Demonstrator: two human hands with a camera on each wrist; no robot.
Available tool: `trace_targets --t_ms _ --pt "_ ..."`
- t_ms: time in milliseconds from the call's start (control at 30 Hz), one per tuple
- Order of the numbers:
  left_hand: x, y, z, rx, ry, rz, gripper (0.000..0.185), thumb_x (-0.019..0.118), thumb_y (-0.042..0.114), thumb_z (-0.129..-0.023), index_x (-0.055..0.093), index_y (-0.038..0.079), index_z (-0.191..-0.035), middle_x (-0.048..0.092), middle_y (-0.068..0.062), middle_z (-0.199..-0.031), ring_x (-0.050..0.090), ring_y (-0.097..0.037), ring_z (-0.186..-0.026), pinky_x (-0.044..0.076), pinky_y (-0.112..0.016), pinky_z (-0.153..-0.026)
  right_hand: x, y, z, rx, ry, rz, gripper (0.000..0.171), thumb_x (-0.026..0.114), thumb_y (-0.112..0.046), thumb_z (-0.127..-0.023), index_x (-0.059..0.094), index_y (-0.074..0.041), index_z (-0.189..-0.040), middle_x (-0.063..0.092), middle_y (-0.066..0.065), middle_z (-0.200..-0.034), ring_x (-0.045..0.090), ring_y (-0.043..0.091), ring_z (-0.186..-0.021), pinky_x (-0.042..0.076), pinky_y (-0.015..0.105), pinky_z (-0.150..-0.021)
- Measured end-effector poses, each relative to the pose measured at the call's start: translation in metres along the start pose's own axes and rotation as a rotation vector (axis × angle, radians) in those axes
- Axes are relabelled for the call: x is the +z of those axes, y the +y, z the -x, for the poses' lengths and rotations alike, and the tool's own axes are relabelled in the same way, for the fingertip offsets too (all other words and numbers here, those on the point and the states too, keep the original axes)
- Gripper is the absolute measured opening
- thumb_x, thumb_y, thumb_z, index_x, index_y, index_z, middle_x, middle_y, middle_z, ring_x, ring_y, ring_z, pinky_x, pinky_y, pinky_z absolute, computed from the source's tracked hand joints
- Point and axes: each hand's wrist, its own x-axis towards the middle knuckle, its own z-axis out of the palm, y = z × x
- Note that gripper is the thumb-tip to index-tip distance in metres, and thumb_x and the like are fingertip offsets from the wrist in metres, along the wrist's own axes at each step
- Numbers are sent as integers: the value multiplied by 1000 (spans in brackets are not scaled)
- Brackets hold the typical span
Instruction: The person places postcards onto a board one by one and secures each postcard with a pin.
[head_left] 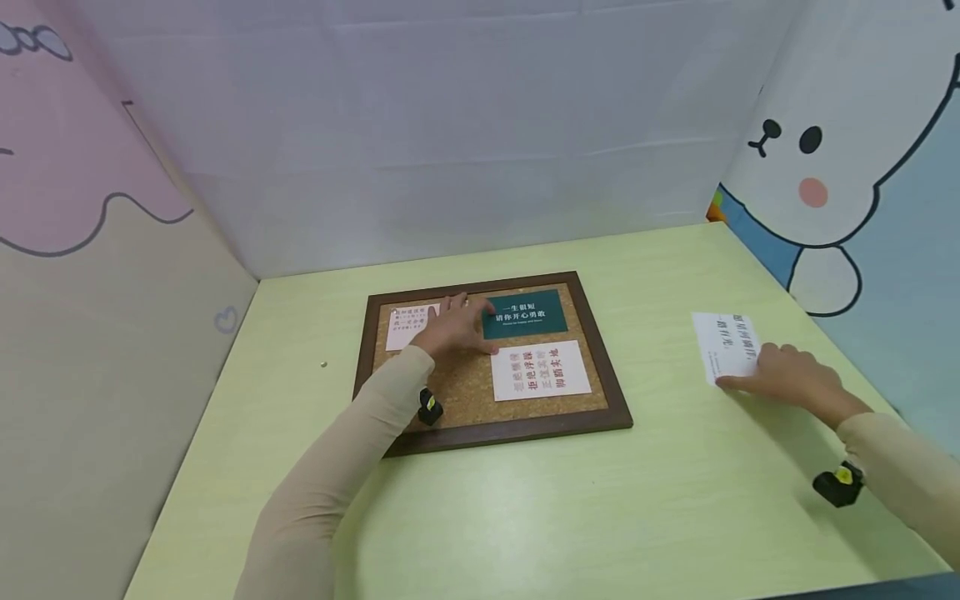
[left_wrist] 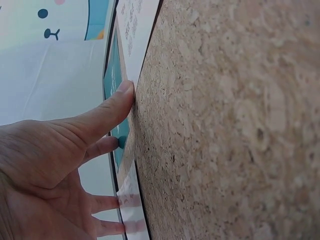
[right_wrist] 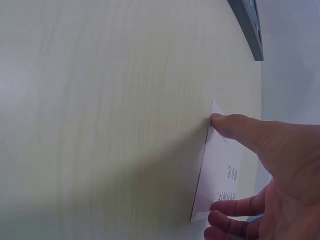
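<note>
- Both hands are seen laid flat: the left hand (head_left: 450, 329) is rested with straight fingers on the cork board (head_left: 465, 387), and nothing is gripped by it.
- On the far left of the counter (head_left: 525, 517), a small pin-like dot (head_left: 323, 364) is seen, well apart from the board.
- Three cards are already laid on the board: a pink card (head_left: 405, 325) at the upper left, partly covered by the left hand, a green card (head_left: 525, 312) touched by its thumb, and a white card with red text (head_left: 540, 369) below.
- To the right, a loose white card (head_left: 723, 346) is lying on the counter, well apart from the board.
- The right hand (head_left: 791, 379) is pressed on this card with relaxed fingers; it is not lifted.
- As a judgement, three cards are placed and the fourth is left.
</note>
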Motion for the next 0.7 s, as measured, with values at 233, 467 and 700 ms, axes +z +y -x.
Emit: trace_targets --t_ms 233,467,700 --pt "1 -1 -1 -5 -2 -4 70 81 44 -79 49 27 -139 18 -14 -161 6 -41 -149 4 -68 -113 -4 5 -9 -92 -6 32 94 69 -63 -78 45 18 -119 51 33 -99 49 39 -80 42 44 -60" --pt "0 2 0 -8 -9 -4 69 80 43 -80 48 27 -140 15 -16 -162 4 -41 -149 3 -69 -113 -6 14 -17 -162 -11 70 89 74 -55 -77 47 12 -128 50 38 -106 50 44 -84 43 51 -65" --pt "-1 3 2 -15 3 -15 69 80 44 -79 50 27 -138 22 -13 -158 8 -40 -148 6 -68 -113 -8 12 -15 -170 1 63 91 71 -54 -81 42 17 -130 49 42 -111 51 43 -86 43 52 -68"
